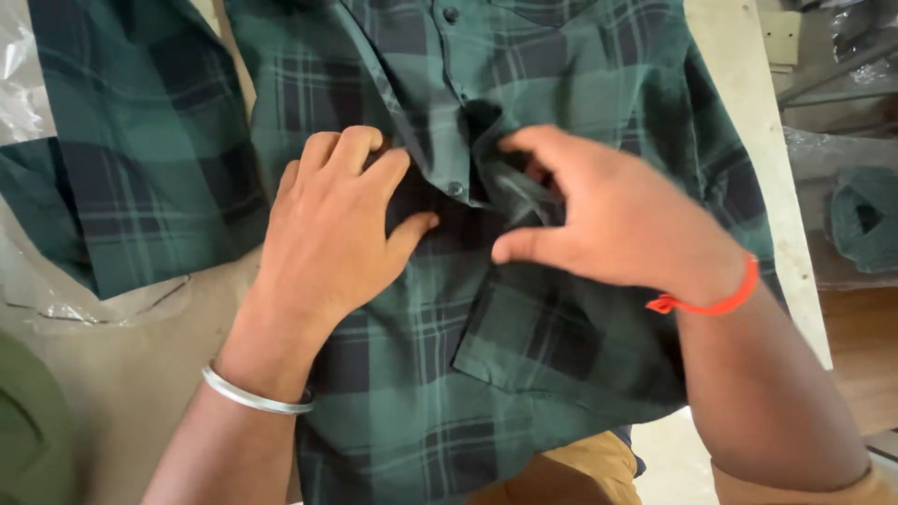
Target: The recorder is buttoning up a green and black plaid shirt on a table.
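Cloth like this green and dark plaid shirt (524,355) is looking light, soft and limp, so it is likely going to sag and wrinkle wherever it is lifted and slide a little over the desk (140,365) beneath it. It is lying spread flat, front up, across the pale desk, with the button strip running down its middle and a chest pocket (552,346) showing below the right hand. The firmest places to take hold are probably the doubled button strip and the hems, since the single layer is bunching easily (the folds around the fingers are already showing that). The left hand (332,229) is resting palm down on the shirt just left of the strip, fingers curled and together, knuckles raised, thumb stretched toward the middle, pressing the cloth rather than gripping it. The right hand (608,220) is arching over the strip, its fingertips closing into a pinch on the fabric near a small dark button (456,188), thumb pointing back toward the left hand; whether the button itself is caught between them I cannot tell. A metal bangle (253,393) is sitting on the left wrist and an orange thread (711,301) on the right. Another piece of the same plaid (131,168) is lying on clear plastic (37,281) at the left.
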